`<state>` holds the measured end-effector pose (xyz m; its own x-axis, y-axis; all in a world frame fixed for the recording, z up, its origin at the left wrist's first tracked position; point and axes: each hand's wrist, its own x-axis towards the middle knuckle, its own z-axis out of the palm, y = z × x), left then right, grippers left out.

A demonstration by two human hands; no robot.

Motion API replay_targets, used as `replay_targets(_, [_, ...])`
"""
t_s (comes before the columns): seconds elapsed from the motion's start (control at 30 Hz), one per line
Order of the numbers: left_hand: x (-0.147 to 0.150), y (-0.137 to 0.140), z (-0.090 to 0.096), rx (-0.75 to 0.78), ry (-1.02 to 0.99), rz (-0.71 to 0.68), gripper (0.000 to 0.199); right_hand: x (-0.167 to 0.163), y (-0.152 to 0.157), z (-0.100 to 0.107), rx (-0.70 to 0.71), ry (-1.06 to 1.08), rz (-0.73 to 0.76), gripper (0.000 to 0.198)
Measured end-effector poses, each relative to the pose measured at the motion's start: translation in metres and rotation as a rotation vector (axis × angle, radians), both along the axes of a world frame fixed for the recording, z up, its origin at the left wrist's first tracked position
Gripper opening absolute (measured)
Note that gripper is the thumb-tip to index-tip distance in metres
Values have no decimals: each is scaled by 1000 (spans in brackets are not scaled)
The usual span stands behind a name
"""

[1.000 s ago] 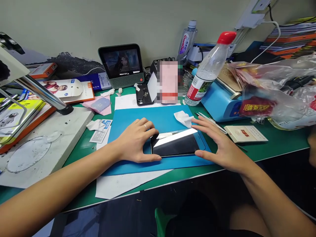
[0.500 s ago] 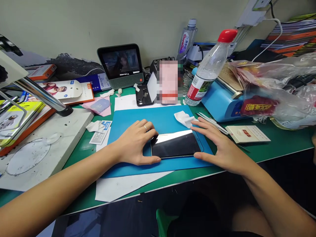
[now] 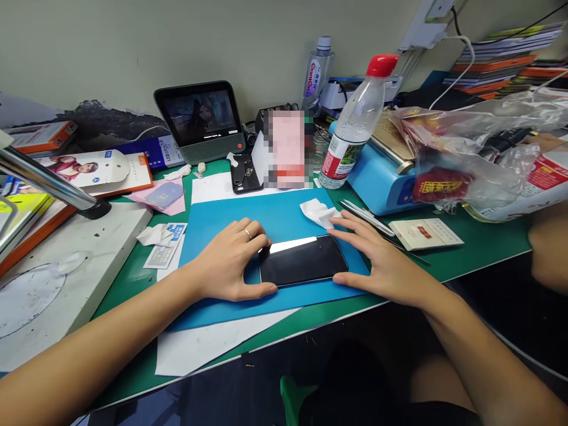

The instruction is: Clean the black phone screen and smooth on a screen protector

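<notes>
A black-screened smartphone [image 3: 302, 263] lies flat on a blue mat [image 3: 213, 228], a pale reflection along its far edge. My left hand [image 3: 235, 257], with a ring on one finger, grips the phone's left end; its thumb is at the near corner and its curled fingers are at the far one. At the other end, my right hand [image 3: 377, 254] has its fingers spread. Its thumb tip is by the near right corner, and its fingertips are close to the far right corner and a crumpled white tissue [image 3: 317, 212]. Whether the right fingertips press on the phone, I cannot tell.
Behind the mat are a smart display [image 3: 199, 121], a black phone case [image 3: 246, 174] and a red-capped bottle [image 3: 350, 130]. Pens [image 3: 368, 218], a small white box [image 3: 426, 233] and plastic bags [image 3: 470, 154] are on the right. A white lamp base [image 3: 102, 254] stands left. Another person's limb [image 3: 550, 248] shows at the right edge.
The view has swung right, so everything sits further left. Both hands keep nearly the same places at the phone. A faint clear outline past the phone's right end no longer shows.
</notes>
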<state>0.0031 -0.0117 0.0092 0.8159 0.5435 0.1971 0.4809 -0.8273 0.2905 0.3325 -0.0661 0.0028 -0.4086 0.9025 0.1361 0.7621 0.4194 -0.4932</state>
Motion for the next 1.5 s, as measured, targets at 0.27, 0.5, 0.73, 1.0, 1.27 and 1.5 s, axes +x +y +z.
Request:
replay_targets(0.27, [0, 0, -2, -1, -2, -21, 56, 2, -2, 3, -36, 5, 4, 76])
replay_targets(0.5, [1, 1, -3, 10, 1, -23, 57, 5, -5, 0, -58, -32, 11, 81])
replay_targets(0.73, [2, 1, -4, 0, -9, -24, 55, 9, -6, -3, -43, -6, -6, 76])
replay_targets(1.0, [1, 2, -5, 12, -16, -28, 57, 8, -5, -2, -40, -6, -11, 71])
replay_targets(1.27, [-1, 3, -6, 49, -28, -35, 58, 5, -6, -1, -25, -38, 2, 74])
replay_targets(1.5, [-1, 2, -5, 48, -18, -31, 62, 6, -7, -2, -14, -66, 19, 72])
